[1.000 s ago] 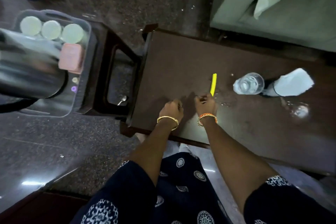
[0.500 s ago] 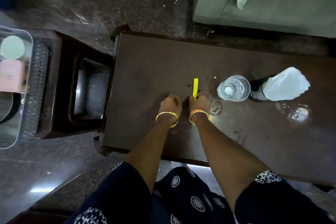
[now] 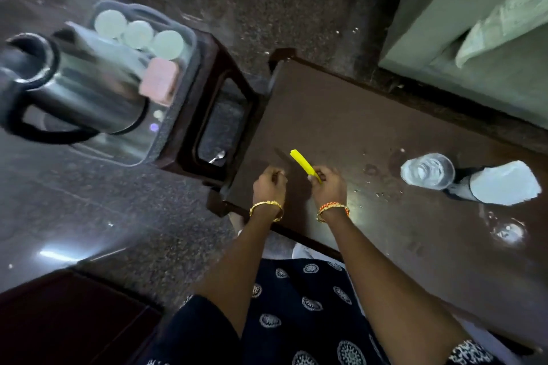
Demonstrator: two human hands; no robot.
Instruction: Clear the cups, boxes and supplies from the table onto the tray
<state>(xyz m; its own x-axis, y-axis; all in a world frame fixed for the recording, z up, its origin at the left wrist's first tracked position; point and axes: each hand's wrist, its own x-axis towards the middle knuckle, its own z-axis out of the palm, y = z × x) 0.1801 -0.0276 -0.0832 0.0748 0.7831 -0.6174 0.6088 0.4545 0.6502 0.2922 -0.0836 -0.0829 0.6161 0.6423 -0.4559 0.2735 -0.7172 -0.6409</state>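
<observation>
Yellow plastic was the thing to watch here: the right hand (image 3: pixel 326 184) had a thin yellow stick (image 3: pixel 305 164) pinched at its near end, fingers curled around it, with the long axis slanting up and away to the left, toward the tray side. The left hand (image 3: pixel 270 184) sat just beside it, close but not touching, curled like it was pinching something small and dark. Honestly couldn't tell what, too blurry.

Both hands hovered over the near-left corner of the dark wooden counter (image 3: pixel 341 115). Going outward to the right, a clear plastic cup (image 3: pixel 427 170) sat well apart from the hands, and right behind it a dark bottle with a white paper top (image 3: pixel 501 184). A glass (image 3: pixel 507 231) sat nearer the front edge, further right again. Some crumbs or wet spots between the hands and the cup.

Off to the left, past a dark stool (image 3: pixel 207 89), was the grey tray (image 3: pixel 184 38), which already carried three pale round lids (image 3: pixel 139 34), a pink box (image 3: pixel 160 80) and a steel kettle (image 3: pixel 74 92).

My read: the tray lay to the left, so the left hand was nearer it, though the stick was in the right. The stick pointed roughly that way already, so a reach across should have done it. Cup, bottle and glass weren't cleared yet.
</observation>
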